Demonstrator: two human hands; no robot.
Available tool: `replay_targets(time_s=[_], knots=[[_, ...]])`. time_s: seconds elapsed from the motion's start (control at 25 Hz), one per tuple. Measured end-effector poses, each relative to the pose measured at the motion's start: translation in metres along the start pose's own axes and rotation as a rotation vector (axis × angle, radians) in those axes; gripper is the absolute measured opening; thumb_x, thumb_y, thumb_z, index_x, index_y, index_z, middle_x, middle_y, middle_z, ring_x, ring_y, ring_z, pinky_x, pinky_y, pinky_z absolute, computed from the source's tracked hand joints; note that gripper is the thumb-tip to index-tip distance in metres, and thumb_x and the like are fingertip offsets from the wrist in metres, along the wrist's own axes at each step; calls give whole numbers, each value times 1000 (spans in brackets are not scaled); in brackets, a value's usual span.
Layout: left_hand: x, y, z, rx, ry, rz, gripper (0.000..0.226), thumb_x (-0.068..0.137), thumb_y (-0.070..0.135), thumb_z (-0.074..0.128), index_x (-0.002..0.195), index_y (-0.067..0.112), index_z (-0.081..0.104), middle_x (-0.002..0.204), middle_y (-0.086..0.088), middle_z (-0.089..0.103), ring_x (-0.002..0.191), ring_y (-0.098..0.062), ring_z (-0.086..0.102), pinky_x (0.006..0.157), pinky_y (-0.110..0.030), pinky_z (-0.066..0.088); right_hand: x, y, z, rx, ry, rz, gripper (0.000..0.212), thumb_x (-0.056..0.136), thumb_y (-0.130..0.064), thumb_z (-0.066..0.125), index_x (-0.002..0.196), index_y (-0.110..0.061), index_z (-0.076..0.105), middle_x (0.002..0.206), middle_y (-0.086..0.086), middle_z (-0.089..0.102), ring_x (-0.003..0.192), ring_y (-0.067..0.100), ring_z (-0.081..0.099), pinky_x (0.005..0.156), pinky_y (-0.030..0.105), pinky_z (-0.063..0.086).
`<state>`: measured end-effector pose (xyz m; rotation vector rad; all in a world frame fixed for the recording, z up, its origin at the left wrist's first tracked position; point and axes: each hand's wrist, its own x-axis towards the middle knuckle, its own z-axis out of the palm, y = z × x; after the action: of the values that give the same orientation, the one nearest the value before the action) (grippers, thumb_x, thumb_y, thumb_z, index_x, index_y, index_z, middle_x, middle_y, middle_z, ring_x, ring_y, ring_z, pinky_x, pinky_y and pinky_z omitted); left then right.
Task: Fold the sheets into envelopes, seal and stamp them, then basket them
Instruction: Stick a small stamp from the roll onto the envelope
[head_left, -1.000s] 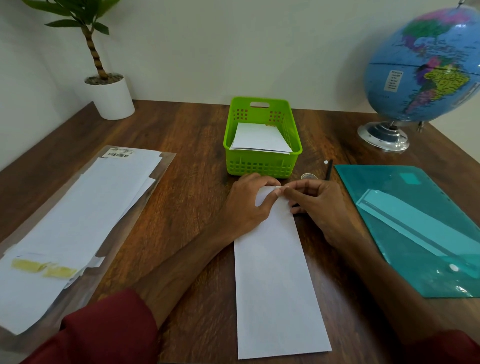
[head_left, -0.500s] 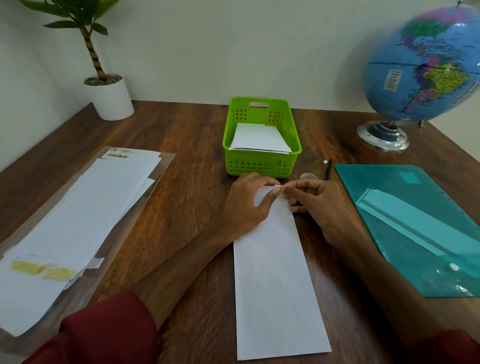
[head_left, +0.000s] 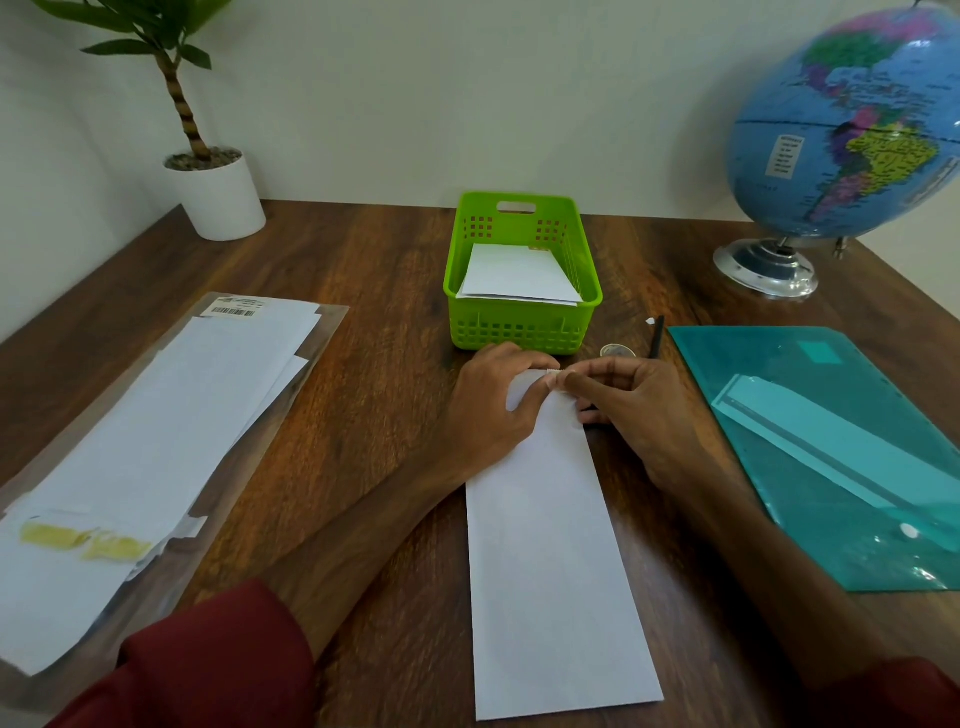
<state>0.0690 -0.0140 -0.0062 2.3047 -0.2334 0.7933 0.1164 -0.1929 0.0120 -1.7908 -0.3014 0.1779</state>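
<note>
Both hands pinch the far end of the sheet on the table.
Left hand, right hand; basket just beyond, folder right, papers left, globe, plant.

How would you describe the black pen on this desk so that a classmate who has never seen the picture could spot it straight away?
Start at the globe on the desk's far right, then drop to the teal plastic folder lying in front of it. Just off the folder's far left corner, right of the green basket, lies the black pen. It is thin, dark and straight, unlike the round silver coin beside it.
</note>
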Motion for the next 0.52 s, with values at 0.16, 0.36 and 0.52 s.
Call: replay_targets(time_s=[0.16,0.36,0.52], knots=[[0,1,-1,5,9,1,20,94,23,67,107,12,76,102,-4,75,95,-17,65,87,-23,46,0,0,-1,-23,8,-6,24,82,-36,78,100,-20,82,88,-1,80,77,21,75,79,42,65],[-1,2,-1,1,19,-10,20,93,23,68,107,12,77,103,-4,75,96,-17,65,88,-22,45,0,2,-4,-48,10,2,25,82,-38,80,99,-20,81,91,-2,80,77,21,77,79,47,65],[0,3,-4,-40,25,-24,18,94,23,69,107,14,77,104,0,75,97,-12,65,90,-24,49,2,2,-4,-47,38,1,29,80,-37,82,101,-18,80,95,-3,80,80,17,78,74,43,65]])
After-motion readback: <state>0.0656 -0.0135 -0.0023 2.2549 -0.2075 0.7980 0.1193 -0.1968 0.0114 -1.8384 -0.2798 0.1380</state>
